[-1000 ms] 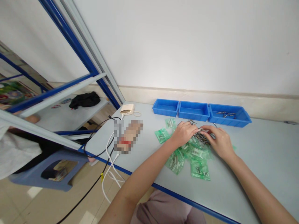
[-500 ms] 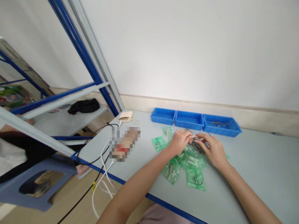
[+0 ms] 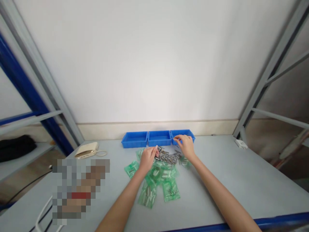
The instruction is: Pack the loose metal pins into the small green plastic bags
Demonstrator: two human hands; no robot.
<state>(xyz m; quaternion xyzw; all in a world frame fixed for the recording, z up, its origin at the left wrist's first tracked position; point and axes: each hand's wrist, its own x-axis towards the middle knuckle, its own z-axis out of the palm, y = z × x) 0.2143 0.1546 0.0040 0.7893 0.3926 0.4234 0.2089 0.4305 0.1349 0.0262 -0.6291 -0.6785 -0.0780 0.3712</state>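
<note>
Steel pins [image 3: 167,156] lie in a loose heap near the middle of a pale grey workbench [image 3: 217,174], just in front of three blue plastic bins [image 3: 159,138] set side by side along the back edge, against the wall [image 3: 154,64]. Around and below the heap, toward the person at the bench, green plastic bags [image 3: 154,183] lie scattered and overlapping, with small metal pieces showing inside them; one sits just right of the heap. The person's left hand [image 3: 147,158] is at the heap's left edge, fingers bunched and pointing down, with the fingertips [image 3: 156,150] at the pins; from here I cannot tell whether they are pinching one. The right hand [image 3: 185,145] reaches farther, to the front rim of the rightmost bin [image 3: 182,132], its fingers curled downward and partly closed, and whether anything sits between them cannot be made out. Toward the left of the bench lies a cream power bank [image 3: 87,150] with a looped cable [image 3: 102,153], and below it a pixelated blur [image 3: 80,190] hides whatever is there. Black cloth [image 3: 14,148] sits on a shelf at far left, beside a blue-and-grey rack upright [image 3: 24,80]; a small white socket [image 3: 240,144] lies at the bench's far right.
</note>
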